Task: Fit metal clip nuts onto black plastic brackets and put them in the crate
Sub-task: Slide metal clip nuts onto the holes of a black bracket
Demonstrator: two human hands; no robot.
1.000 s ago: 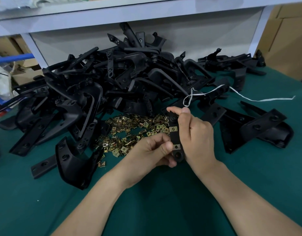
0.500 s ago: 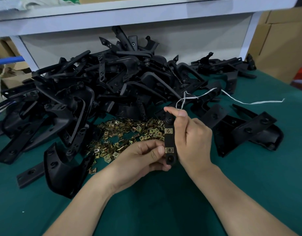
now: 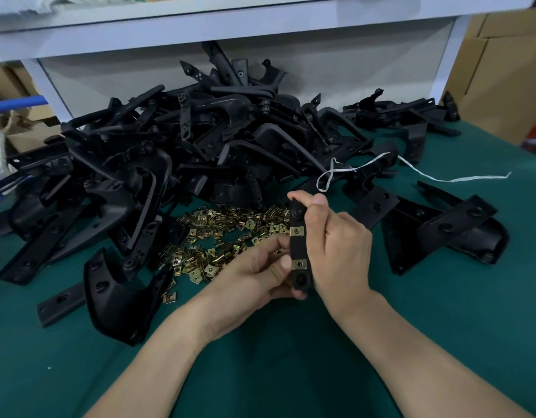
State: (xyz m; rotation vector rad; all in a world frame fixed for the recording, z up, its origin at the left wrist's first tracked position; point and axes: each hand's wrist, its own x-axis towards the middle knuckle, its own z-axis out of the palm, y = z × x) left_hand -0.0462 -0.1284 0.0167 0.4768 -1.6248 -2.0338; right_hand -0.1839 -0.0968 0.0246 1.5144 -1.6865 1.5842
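**Two clips on, bracket held up between both hands**

Here's the danger. The lower clip nut [image 3: 299,264] sits right at the bracket's edge, and if it isn't pushed fully home over its hole, it looks likely to skew or slide off once the piece is handled. A thumb pressing off-centre could do that. The upper clip nut [image 3: 297,231] looks square from here, though whether either one has fully seated is too fine to tell. There's also the drop risk: the bracket [image 3: 300,245] stands nearly upright in mid-air over the green table cover [image 3: 290,357], so a slack grip would send it down among the loose clip nuts [image 3: 218,236] just behind. And the crate is nowhere in view, so the hand-off calls for a reach out of frame.

Now the hands. The right hand [image 3: 336,245] is curled round the bracket's right side, thumb and forefinger pinching its top end. The left hand [image 3: 254,273] is curled too, thumb tip against the lower clip nut, fingers tucked under the bracket's bottom end. Both are grasping, neither relaxed. Behind them lies the big heap of brackets [image 3: 230,140], with a white string [image 3: 441,178] trailing off to the right.
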